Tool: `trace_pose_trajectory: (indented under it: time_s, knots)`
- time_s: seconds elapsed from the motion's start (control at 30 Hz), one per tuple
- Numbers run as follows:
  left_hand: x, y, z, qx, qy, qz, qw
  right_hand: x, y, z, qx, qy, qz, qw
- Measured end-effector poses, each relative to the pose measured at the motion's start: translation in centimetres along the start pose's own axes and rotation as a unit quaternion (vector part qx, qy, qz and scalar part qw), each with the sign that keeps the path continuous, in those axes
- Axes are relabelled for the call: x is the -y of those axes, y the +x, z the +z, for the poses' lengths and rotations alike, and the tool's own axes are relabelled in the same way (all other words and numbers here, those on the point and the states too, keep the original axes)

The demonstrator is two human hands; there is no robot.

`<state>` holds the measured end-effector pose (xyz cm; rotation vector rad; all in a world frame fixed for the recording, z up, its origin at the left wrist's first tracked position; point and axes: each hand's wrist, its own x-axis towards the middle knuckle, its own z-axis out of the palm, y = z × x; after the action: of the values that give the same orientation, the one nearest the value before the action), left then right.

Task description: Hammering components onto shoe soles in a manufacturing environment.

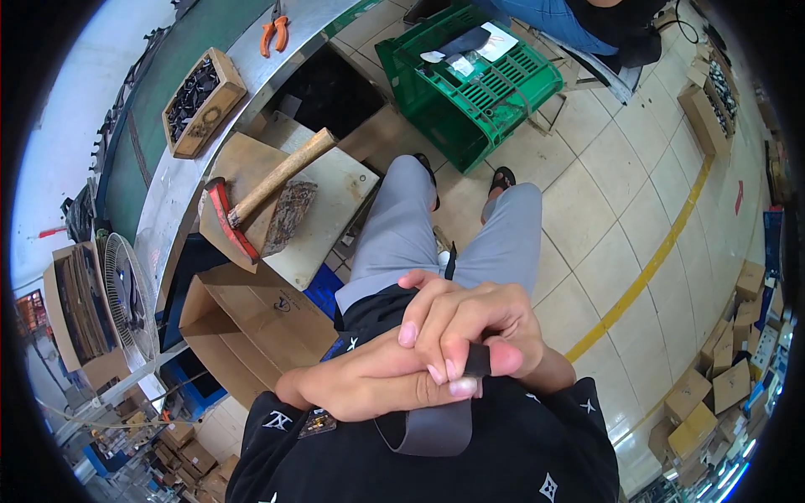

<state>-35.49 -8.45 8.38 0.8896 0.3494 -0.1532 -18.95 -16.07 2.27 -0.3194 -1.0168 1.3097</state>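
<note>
Close to my chest, my left hand (369,381) and my right hand (495,318) are pressed together around a dark strap (438,432). The strap bends into a loop below the fingers, and a short black end of it stands up between the fingertips and my right thumb. My left thumb lies along it, its tip pinching it from the near side. Right-hand fingers curl over the left hand and hide part of the grip. Off to the left, a hammer (281,176) with a red head and wooden handle lies on a board, away from both hands.
A wooden box of small black parts (201,101) and orange-handled pliers (274,35) sit on the bench. An open cardboard box (251,323) stands at my left. Ahead are a green crate (470,92) and another person's jeans-clad leg (549,21). More cartons (692,398) line the right.
</note>
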Motion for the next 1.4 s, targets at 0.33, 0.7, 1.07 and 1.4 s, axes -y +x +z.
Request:
trace_pose_trajectory:
  time_s: [0.33,0.7,1.07,1.4]
  knots:
    - [-1.1,0.9,0.2,-0.018,-0.016,0.022,0.999,0.0,0.0,-0.4,-0.043,-0.025,-0.009,0.999]
    - [-0.5,2.0,-0.7,-0.084,-0.136,-0.010,0.987,-0.4,-0.7,-1.0,-0.155,0.013,0.195,0.968]
    - [-0.1,0.9,-1.2,-0.035,0.177,0.151,0.972,2.4,1.0,0.0,-0.081,-0.304,0.005,0.949]
    - [0.0,0.0,-2.7,-0.078,0.204,0.223,0.950,0.7,3.2,1.4,-0.064,-0.375,-0.026,0.925]
